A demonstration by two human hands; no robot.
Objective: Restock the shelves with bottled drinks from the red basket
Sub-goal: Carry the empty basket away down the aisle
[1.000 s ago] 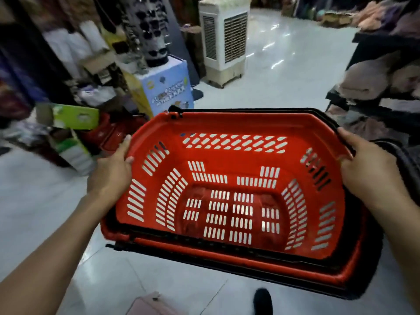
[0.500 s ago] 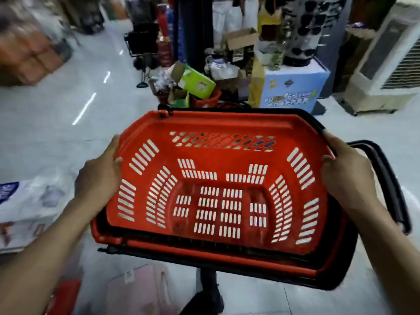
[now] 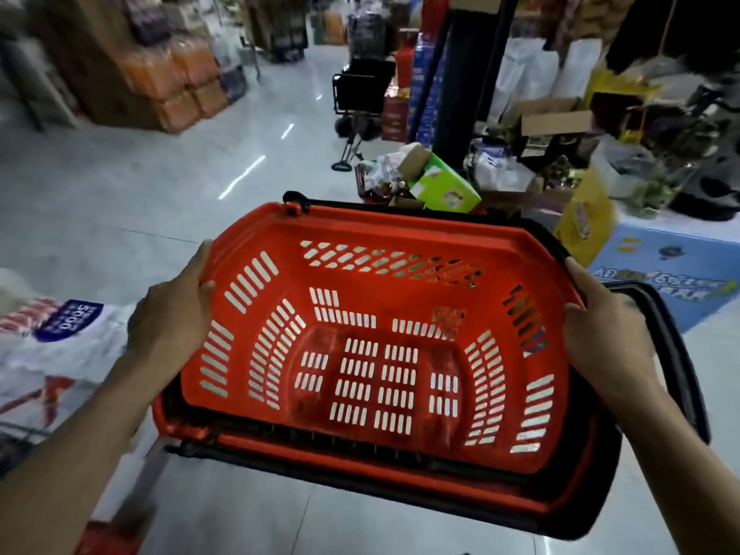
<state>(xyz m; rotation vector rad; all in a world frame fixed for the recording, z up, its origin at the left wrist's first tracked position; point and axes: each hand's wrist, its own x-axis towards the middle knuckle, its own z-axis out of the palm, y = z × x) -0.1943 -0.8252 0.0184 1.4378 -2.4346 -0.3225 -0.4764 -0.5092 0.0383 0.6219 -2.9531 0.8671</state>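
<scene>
The basket (image 3: 400, 222) is held at waist height over the floor (image 3: 160, 202), tilted toward the viewer. No bottles are visible in it. The left hand (image 3: 172, 314) grasps the left rim and the right hand (image 3: 600, 334) grasps the right rim. The black handle (image 3: 672, 354) hangs loose outside the right hand.

Step in hand, as judged: carrying an empty basket, so either the load is spent or it has yet to be collected. The next move calls for a level two-handed carry along the aisle.

Obstacles: a sack (image 3: 60, 346) near left, a green box (image 3: 444, 186) and clutter just ahead, and a trolley (image 3: 360, 90) farther on. Orange packs (image 3: 176, 74) are stacked at far left.
</scene>
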